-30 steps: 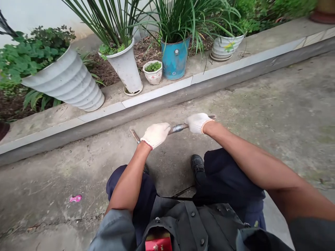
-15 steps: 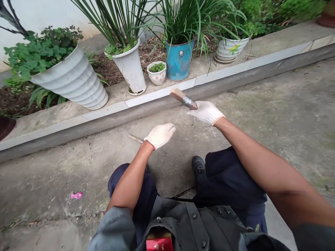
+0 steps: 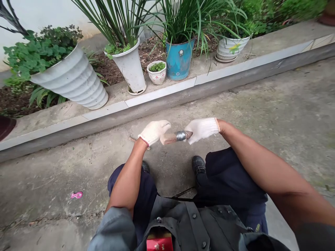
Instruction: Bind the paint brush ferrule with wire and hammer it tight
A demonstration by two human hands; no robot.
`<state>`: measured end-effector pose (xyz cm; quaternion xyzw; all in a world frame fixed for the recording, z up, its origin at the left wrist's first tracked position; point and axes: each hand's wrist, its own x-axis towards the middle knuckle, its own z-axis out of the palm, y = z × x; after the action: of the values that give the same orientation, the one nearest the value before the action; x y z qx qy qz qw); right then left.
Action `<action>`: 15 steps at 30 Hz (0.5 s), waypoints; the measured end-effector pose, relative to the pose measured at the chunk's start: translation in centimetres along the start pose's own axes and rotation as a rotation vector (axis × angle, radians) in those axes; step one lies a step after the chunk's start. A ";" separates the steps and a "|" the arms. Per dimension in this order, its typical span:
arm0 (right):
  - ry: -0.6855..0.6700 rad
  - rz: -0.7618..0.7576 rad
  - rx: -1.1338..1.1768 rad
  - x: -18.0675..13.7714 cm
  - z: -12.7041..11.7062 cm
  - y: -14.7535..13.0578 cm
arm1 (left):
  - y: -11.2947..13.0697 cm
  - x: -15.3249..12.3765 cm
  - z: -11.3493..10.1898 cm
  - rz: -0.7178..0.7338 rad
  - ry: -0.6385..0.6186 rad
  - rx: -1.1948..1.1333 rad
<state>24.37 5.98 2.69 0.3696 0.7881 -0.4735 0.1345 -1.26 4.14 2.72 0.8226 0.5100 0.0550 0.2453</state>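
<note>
My right hand (image 3: pixel 202 129), in a white knitted glove, is closed around the brown end of what looks like a paintbrush (image 3: pixel 171 138). A shiny silver binding wraps its middle, and its blunt tan end points left. My left hand (image 3: pixel 155 131), in a similar glove with a red cuff edge, is closed right beside that tan end. Whether it touches the brush, and what its fingers hold, I cannot make out. Partly hidden behind my left wrist, a thin stick (image 3: pixel 131 139) lies on the concrete.
Along the low tiled ledge (image 3: pixel 159 96) stand a leaning white ribbed pot (image 3: pixel 75 82), a tall white pot (image 3: pixel 131 69), a small patterned pot (image 3: pixel 157 77), a blue bucket (image 3: pixel 179 62) and another white pot (image 3: pixel 231 48). A pink scrap (image 3: pixel 76 195) lies on the concrete at left.
My right hand has brought the brush down and left, turning it nearly level beside my left hand. My left hand moved slightly left; the thin pale strand at its fingers no longer shows.
</note>
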 end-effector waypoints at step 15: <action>0.435 0.552 -0.405 3.6 -1.3 2.7 | 0.6 -0.1 1.6 0.011 -0.020 0.180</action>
<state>24.00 9.48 -0.38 0.6249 0.7467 -0.1656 0.1565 -0.29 3.26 1.62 0.8447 0.5058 0.0024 0.1752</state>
